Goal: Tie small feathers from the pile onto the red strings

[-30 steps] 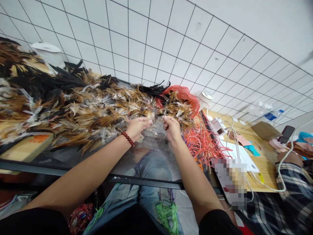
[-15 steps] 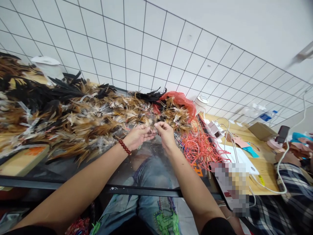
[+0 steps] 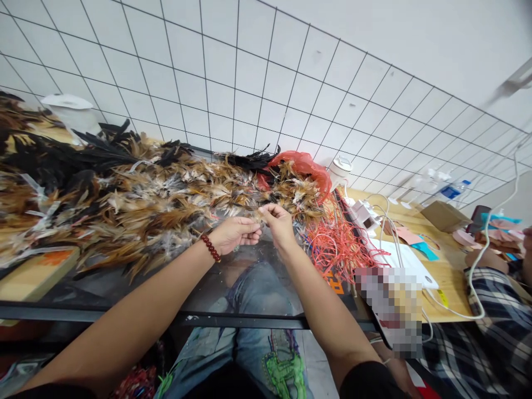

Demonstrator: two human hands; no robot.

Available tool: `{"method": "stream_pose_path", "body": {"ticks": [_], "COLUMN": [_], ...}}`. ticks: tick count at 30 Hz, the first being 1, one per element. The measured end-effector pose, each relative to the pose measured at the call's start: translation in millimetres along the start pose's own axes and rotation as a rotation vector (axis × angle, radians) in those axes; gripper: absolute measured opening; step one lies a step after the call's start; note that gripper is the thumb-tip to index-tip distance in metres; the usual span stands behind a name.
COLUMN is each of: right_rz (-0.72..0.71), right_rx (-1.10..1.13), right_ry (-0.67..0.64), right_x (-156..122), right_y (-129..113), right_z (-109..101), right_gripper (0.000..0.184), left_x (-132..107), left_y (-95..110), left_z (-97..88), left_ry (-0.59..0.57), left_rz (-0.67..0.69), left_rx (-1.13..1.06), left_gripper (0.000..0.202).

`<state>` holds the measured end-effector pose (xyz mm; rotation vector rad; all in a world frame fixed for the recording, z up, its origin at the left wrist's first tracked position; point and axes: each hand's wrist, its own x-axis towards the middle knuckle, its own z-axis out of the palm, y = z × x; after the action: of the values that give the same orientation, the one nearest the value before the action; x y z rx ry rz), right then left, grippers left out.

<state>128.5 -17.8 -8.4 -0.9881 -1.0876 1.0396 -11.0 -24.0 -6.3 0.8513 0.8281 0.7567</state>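
Left hand [image 3: 235, 234], right hand [image 3: 280, 226], both pinched, contents unclear; one bracelet [image 3: 210, 248]; many feathers [image 3: 166, 202] beyond

Arms [image 3: 137, 310]: both forward, converging | Left hand [image 3: 236, 233]: fingers loosely bent, thumb extended | Right hand [image 3: 279, 226]: fingertips pinched, beside left

No wording can be made out for certain — an orange, character-like mark [image 3: 333, 282] on the dark work surface [image 3: 208, 281] is partly cut off, the water bottle's blue label [image 3: 449, 192] is too small, and the phone's screen [image 3: 393, 305] is pixelated.
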Motion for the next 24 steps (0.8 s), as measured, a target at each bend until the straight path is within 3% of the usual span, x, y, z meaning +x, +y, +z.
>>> {"method": "stream_pose_path", "body": {"ticks": [4, 11, 14, 21, 24], "right_rz": [0.009, 0.122, 0.092, -0.130, -0.154], "right_rx": [0.036, 0.075, -0.009, -0.745, -1.048], "right_ry": [0.006, 0.042, 0.025, -0.121, -0.162], "right_x": [0.3, 6.2, 9.5, 8.8, 3.2], "right_y": [-1.6, 7.6, 14.8, 20.7, 17.8], "right_z": [-0.9, -5.3, -9.8, -22.4, -21.9], "right_gripper": [0.027, 0.034, 0.030, 0.008, 0.014], "left_x": [-0.2, 6.0, 7.2, 11.0, 10.9], "left_y": [0.7, 1.8, 3.9, 10.0, 10.1], "left_z": [0.8, -4.7, -7.7, -14.6, -15.6], "left_ry": [-0.007, 0.237, 0.289, 0.413, 0.388], "left_rz": [0.054, 0.229, 0.281, 0.392, 0.396], "left_rx": [-0.013, -0.131, -0.180, -0.300, -0.300], "left_gripper": [0.019, 0.015, 0.016, 0.017, 0.017]}}
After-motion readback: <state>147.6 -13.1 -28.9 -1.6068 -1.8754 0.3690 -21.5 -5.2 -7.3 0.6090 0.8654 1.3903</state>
